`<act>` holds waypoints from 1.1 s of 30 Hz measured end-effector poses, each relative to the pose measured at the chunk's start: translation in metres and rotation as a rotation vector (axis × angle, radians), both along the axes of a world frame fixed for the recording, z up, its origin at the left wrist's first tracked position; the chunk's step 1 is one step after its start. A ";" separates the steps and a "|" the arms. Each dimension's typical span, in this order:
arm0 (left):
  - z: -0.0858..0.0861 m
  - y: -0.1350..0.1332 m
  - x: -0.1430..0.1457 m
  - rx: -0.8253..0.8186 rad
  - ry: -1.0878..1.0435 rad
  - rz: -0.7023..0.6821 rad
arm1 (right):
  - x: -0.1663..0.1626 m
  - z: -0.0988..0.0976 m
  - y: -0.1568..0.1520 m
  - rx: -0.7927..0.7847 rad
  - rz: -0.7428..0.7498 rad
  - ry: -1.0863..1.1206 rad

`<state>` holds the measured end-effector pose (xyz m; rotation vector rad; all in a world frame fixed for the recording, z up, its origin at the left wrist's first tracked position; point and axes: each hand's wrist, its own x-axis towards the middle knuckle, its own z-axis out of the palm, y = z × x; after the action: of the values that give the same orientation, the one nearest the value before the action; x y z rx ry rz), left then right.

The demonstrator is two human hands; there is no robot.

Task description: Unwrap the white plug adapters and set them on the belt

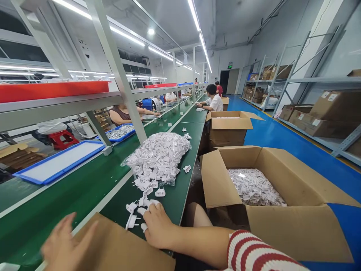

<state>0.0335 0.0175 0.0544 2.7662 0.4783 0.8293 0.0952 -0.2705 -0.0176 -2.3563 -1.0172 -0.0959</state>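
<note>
My right hand [158,225] lies on the green belt [84,188], fingers curled over several small white plastic plug parts [135,212]. Just beyond it a clear bag [159,156] spills a heap of the same white parts. My left hand [63,242], blurred by motion, hovers with fingers spread at the left edge of a flat brown cardboard piece [118,248] lying on the belt's near end. An open cardboard box [282,229] at my right holds many more white parts [254,186].
A second open box [229,126] stands farther along the blue floor [282,139]. Blue trays [59,162] and a red tray [53,90] sit on the line's left side and upper shelf. Other workers sit along the belt. Racks of cartons [324,113] line the right wall.
</note>
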 end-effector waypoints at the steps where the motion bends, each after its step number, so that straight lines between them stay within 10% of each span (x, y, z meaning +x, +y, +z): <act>1: -0.018 -0.010 0.002 -0.080 -0.018 -0.059 | 0.001 -0.003 0.000 0.013 0.010 0.009; 7: -0.073 -0.053 0.008 -0.225 0.048 -0.413 | 0.004 -0.013 -0.002 0.160 0.034 0.022; 24: -0.058 -0.058 -0.002 -0.292 -0.033 -0.558 | 0.005 -0.011 -0.003 0.273 0.030 0.072; 33: -0.067 -0.056 -0.007 0.032 -0.170 -0.791 | 0.003 -0.014 -0.005 0.363 0.051 0.043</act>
<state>0.0267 -0.0386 -0.0124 2.5208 -0.6285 0.8300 0.0983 -0.2759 -0.0311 -1.9948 -0.9489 -0.1929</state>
